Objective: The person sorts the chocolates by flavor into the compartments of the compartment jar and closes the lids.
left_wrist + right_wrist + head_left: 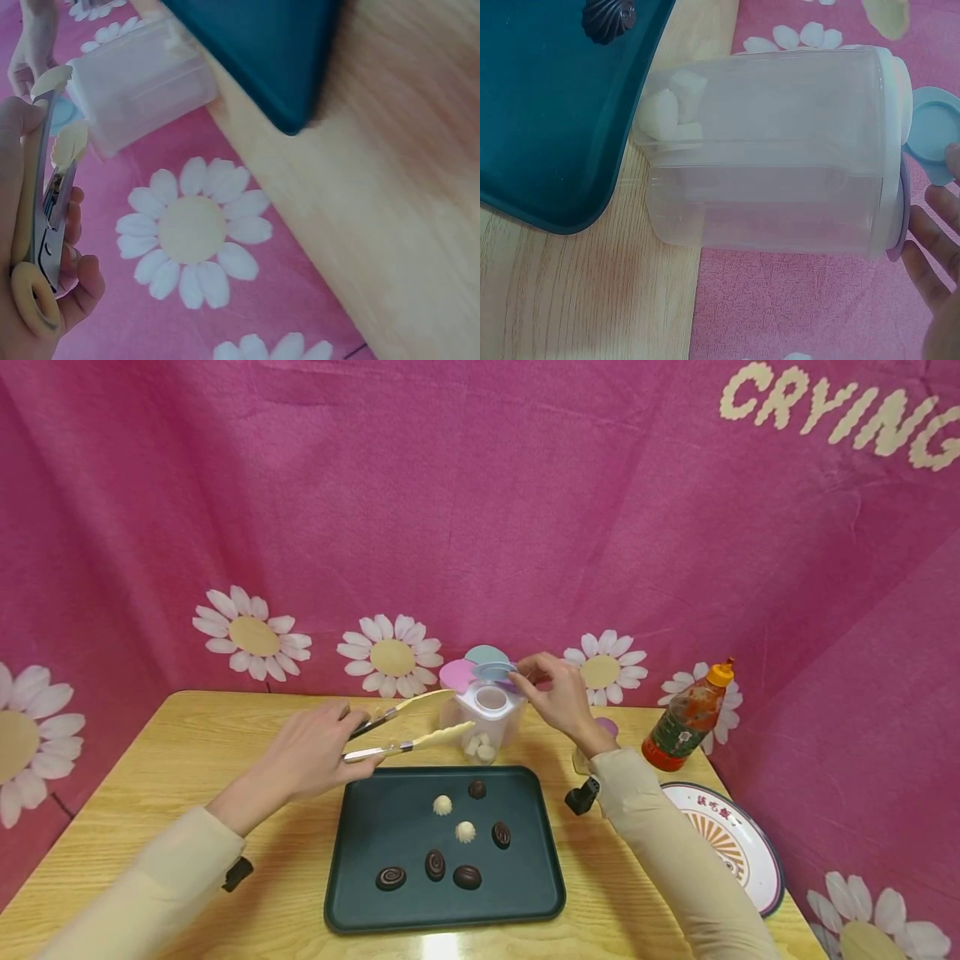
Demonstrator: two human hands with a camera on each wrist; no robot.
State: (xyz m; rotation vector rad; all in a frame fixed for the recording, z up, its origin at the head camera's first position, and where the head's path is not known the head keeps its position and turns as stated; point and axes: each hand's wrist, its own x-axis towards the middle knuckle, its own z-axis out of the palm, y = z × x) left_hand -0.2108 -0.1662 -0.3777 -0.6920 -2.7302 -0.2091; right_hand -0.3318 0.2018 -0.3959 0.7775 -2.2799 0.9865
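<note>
My left hand [315, 752] holds a pair of tongs [429, 702] with cream-coloured tips; their arms stand apart, with nothing between them. The tips point at a translucent lidded container [795, 112] at the back of the table. With thumb and fingers, my right hand [557, 695] pinches the edge of the container's raised light-blue flip lid [493, 672], and a round opening shows below it. Pink, green and purple lids sit around the blue one. White chunks [658, 114] lie at the container's bottom.
In front is a dark green tray [360, 835] bearing several dark chocolates [467, 877] and two white ones [465, 832]. On the right stand a red sauce bottle [684, 722], a plate [765, 877] and a small purple-lidded jar [607, 726], partly behind my right arm. A pink cloth [450, 527] hangs behind.
</note>
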